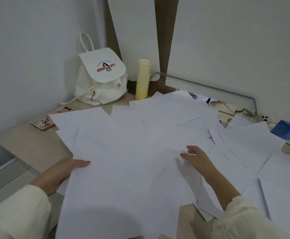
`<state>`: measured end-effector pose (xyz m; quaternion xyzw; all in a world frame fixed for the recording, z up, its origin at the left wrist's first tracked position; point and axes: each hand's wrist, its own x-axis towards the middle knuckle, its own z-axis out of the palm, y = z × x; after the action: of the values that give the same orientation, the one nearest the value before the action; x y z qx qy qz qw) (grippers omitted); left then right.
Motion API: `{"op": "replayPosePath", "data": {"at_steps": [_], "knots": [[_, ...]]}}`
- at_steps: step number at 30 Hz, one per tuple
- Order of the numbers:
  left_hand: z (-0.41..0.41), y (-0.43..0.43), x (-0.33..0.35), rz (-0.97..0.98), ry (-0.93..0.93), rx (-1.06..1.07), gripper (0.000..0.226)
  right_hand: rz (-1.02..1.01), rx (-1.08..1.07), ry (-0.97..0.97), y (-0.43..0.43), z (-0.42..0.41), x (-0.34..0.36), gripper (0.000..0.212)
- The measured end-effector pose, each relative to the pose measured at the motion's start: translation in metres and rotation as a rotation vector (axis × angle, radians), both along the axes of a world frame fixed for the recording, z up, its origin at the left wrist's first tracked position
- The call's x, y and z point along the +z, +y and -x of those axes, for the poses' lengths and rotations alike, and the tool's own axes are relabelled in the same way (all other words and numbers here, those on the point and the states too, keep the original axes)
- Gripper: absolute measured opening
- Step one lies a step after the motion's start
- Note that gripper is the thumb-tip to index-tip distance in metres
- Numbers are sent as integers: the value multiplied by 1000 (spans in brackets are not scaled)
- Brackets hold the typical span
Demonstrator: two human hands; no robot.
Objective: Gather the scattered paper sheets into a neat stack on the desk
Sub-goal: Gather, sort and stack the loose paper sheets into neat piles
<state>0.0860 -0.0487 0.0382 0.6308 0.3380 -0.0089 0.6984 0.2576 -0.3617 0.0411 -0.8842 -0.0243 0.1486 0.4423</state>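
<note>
Fingers (191, 149) of right hand (199, 159) spread flat on paper sheets (132, 144) fanned across desk (37, 149), frame centre; left hand (61, 175) pinches sheet edge, lower left. Risk: hasty sweep pushes sheets off near edge.

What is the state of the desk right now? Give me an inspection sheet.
Surface: light wooden desk, mostly under paper.
Job's things: white paper sheets lie loose and overlapping; no neat stack yet.
Clutter: white backpack, yellow bottle and pink phone at the back left; blue object at the right.
Hands: left hand grips a sheet's left edge, thumb on top; right hand rests open on the sheets.
Cables: thin dark wire at the back right.
Surroundings: white walls meeting in a corner.
</note>
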Motion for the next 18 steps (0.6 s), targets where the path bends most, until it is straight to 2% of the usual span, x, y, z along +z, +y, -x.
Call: {"op": "replayPosePath", "data": {"at_steps": [3, 6, 10, 14, 18], "knots": [[-3, 6, -1, -96, 25, 62, 8, 209, -11, -28, 2, -28, -3, 63], [-5, -2, 4, -142, 7, 44, 11, 263, -89, 53, 7, -40, -6, 66], [-4, -16, -1, -33, 1, -42, 14, 147, -135, 130, 11, -39, -5, 60], [-9, -25, -8, 3, -11, -51, 11, 48, -80, 217, 13, -21, 0, 28], [-11, -30, -12, 15, -22, -55, 10, -49, 40, 331, 15, -2, -4, 29]]}}
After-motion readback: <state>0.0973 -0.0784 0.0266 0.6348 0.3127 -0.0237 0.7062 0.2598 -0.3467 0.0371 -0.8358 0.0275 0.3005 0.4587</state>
